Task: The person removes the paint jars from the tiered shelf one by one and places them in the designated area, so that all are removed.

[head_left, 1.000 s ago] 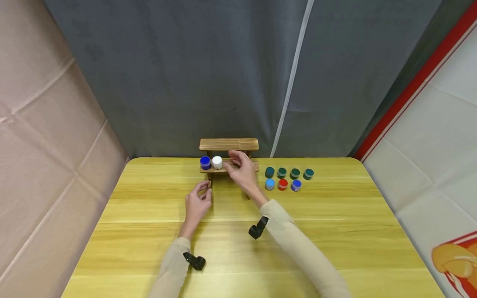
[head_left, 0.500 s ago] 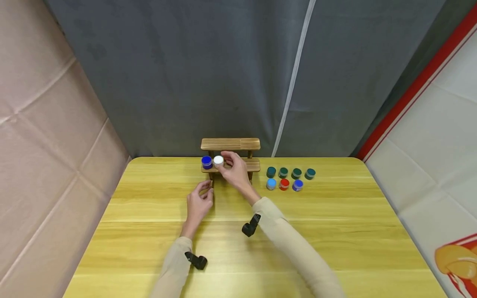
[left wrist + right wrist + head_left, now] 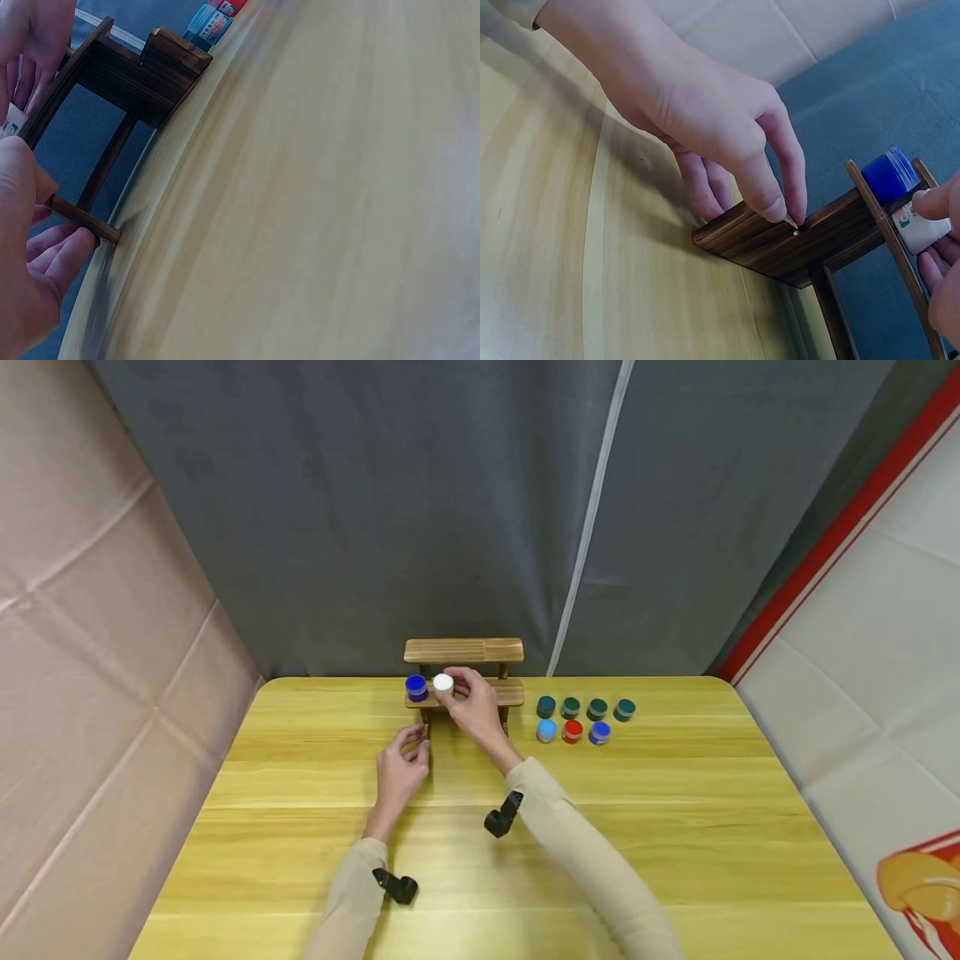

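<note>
A small two-tier wooden shelf [image 3: 465, 651] stands at the table's far edge. On its lower tier, at the left end, sit a blue jar [image 3: 416, 687] and a white jar [image 3: 443, 682]. My right hand [image 3: 456, 688] pinches the white jar [image 3: 919, 223] with its fingertips, next to the blue jar [image 3: 889, 174]. My left hand [image 3: 411, 747] grips the shelf's front left leg [image 3: 82, 220] between thumb and fingers, low near the table. In the right wrist view the left hand's fingers [image 3: 776, 199] press on the shelf's foot [image 3: 757, 240].
Right of the shelf, several jars stand in two rows on the yellow wooden table [image 3: 675, 810]: dark green ones [image 3: 583, 707] behind, then light blue [image 3: 547, 729], red [image 3: 572, 730] and blue [image 3: 599, 732]. A grey curtain hangs behind the table.
My right hand slid left along the lower tier and took hold of the white jar, which shifted slightly right. The left hand stayed on the shelf leg.
</note>
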Demonstrator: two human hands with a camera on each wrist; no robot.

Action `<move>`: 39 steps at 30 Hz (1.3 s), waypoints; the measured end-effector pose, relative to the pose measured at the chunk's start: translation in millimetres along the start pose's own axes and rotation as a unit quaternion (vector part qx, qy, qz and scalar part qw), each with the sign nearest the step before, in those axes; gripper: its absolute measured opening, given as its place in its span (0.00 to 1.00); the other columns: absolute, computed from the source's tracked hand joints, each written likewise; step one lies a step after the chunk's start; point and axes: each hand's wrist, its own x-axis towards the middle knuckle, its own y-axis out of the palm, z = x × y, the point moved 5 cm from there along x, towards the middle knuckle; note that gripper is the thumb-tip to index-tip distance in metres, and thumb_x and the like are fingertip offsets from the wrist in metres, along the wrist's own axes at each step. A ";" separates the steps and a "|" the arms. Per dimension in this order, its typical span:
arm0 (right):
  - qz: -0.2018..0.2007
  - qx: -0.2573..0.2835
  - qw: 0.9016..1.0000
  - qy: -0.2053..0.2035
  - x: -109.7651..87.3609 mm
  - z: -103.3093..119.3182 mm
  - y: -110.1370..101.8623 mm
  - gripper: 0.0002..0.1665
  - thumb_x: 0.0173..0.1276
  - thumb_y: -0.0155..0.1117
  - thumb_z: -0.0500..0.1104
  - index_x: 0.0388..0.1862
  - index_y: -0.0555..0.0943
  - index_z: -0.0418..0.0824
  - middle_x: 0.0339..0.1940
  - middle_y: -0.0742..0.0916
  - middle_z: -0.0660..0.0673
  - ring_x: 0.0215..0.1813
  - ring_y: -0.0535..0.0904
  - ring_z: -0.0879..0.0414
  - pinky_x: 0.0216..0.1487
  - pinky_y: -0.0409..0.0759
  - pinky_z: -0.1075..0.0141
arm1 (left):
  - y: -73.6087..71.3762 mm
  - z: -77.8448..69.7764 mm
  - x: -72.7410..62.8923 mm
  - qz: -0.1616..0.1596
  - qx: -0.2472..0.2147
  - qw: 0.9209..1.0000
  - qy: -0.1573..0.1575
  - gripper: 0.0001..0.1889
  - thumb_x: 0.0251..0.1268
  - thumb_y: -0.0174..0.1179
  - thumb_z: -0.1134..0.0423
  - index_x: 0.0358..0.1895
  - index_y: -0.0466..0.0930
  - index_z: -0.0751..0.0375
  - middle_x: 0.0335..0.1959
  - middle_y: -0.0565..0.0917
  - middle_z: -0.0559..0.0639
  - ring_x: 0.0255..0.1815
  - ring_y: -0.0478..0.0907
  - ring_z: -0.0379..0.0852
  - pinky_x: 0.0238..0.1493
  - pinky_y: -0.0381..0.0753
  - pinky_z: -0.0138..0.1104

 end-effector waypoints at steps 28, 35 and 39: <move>-0.039 0.020 0.999 0.022 -4.9 -4.6 -48.7 0.21 0.70 0.72 0.30 0.61 0.82 0.28 0.61 0.84 0.30 0.64 0.85 0.37 0.70 0.86 0.49 | -5.7 2.5 -0.8 0.011 0.001 1.000 -0.011 0.17 0.72 0.64 0.72 0.61 0.84 0.67 0.54 0.88 0.68 0.52 0.90 0.66 0.54 0.92 0.40; -0.052 0.011 0.998 0.032 -7.3 -7.4 -63.6 0.22 0.70 0.72 0.31 0.62 0.82 0.29 0.61 0.84 0.31 0.64 0.84 0.37 0.70 0.86 0.50 | -7.2 1.8 -1.0 0.012 0.004 1.000 -0.010 0.16 0.72 0.64 0.72 0.60 0.85 0.66 0.54 0.88 0.67 0.52 0.90 0.65 0.54 0.93 0.41; -0.059 0.007 0.998 0.031 -8.5 -10.0 -71.1 0.22 0.70 0.73 0.31 0.61 0.82 0.29 0.61 0.84 0.31 0.64 0.84 0.38 0.69 0.87 0.50 | -7.2 2.2 -0.6 0.012 0.009 1.000 -0.010 0.16 0.72 0.64 0.72 0.61 0.85 0.65 0.54 0.89 0.67 0.53 0.90 0.65 0.55 0.92 0.42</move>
